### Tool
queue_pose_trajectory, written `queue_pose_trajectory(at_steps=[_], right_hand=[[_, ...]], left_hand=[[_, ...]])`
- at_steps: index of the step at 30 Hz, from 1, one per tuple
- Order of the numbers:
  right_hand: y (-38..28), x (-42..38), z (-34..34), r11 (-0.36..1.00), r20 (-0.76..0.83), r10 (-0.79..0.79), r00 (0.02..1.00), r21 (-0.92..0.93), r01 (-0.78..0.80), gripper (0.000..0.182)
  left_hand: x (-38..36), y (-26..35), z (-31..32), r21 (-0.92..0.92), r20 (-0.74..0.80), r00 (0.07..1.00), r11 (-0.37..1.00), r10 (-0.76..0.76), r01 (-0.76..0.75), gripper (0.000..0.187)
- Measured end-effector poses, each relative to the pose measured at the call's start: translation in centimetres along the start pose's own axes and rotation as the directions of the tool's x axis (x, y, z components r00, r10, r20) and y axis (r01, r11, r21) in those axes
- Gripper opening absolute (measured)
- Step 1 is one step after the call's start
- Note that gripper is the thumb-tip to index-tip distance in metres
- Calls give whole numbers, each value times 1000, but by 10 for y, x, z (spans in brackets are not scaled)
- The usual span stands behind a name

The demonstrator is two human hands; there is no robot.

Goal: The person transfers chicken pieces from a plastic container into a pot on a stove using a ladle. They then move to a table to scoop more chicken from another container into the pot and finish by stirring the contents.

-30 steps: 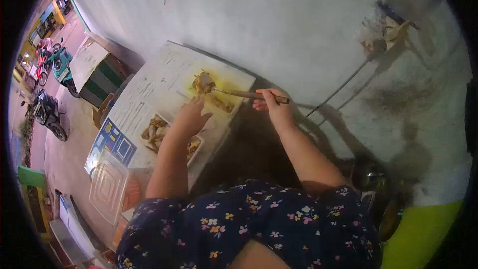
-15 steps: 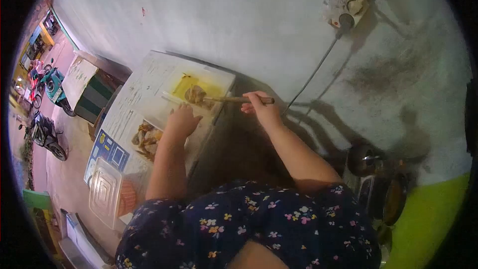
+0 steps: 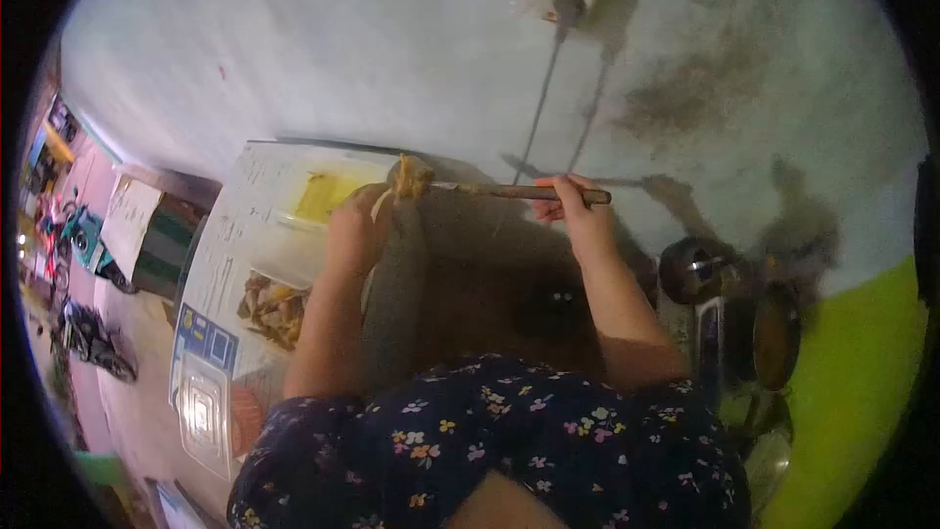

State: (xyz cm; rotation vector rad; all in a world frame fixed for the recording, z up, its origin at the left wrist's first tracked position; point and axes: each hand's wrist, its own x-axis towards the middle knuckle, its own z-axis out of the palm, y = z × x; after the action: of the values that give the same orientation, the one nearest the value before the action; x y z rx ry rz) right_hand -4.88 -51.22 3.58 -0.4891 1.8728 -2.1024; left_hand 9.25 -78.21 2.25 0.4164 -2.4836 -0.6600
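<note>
My right hand point(image 3: 573, 206) is closed around the wooden handle of a long ladle point(image 3: 509, 191), held level. At its far end, past the table's edge, sits some yellowish-brown food point(image 3: 409, 179). Close beside that food is my left hand point(image 3: 362, 220); its fingertips are blurred and partly hidden, so its grip is unclear. Behind my left hand stands a clear container with yellow liquid point(image 3: 328, 194). Brown food pieces point(image 3: 272, 309) lie in another container to the left of my left forearm.
The table point(image 3: 220, 245) runs along the wall. A clear lid point(image 3: 206, 411) lies at its near left end. Pans point(image 3: 776, 353) and a pot point(image 3: 690, 269) stand at the right. A power socket with a plug point(image 3: 568, 5) is on the wall. Motorbikes point(image 3: 88, 338) are at far left.
The ladle with the food has moved right, from over the yellow liquid to beyond the table's edge. My left hand has come up beside the food. The view has turned right.
</note>
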Motion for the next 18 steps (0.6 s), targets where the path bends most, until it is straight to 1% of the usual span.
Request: queue_pose_trajectory(at_steps=[2, 5, 6, 9, 10, 13, 14, 17, 18], right_hand=[[-8, -16, -36, 999, -52, -37, 998, 28, 38, 31], [-29, -47, -94, 999, -127, -49, 991, -9, 49, 31], [-35, -61, -112, 997, -176, -75, 982, -25, 72, 31], [-52, -105, -166, 996, -323, -86, 942, -56, 72, 31], [-57, -123, -181, 993, -376, -112, 920, -78, 89, 31], [-71, -177, -227, 991, -541, -130, 831, -84, 101, 30], [-76, -195, -241, 992, -583, -126, 803, -77, 99, 30], [-82, -246, -285, 995, -793, -97, 601, -79, 55, 29], [-84, -262, -299, 991, -825, -134, 549, -121, 60, 30]], left_hand=[[3, 26, 13, -30, -9, 1000, 999, 28, -28, 20], [3, 65, 32, -119, 93, 995, 992, 41, -30, 20], [5, 72, 45, -75, 72, 991, 991, 115, -110, 20], [6, 113, 70, -99, 150, 956, 966, 251, -238, 21], [4, 130, 80, -78, 188, 946, 964, 265, -255, 23], [-9, 190, 109, -204, 255, 912, 940, 321, -274, 23], [-11, 204, 125, -266, 220, 874, 889, 433, -373, 23], [-26, 255, 164, -322, 207, 783, 796, 587, -512, 23], [-31, 270, 177, -321, 242, 753, 783, 612, -533, 23]])
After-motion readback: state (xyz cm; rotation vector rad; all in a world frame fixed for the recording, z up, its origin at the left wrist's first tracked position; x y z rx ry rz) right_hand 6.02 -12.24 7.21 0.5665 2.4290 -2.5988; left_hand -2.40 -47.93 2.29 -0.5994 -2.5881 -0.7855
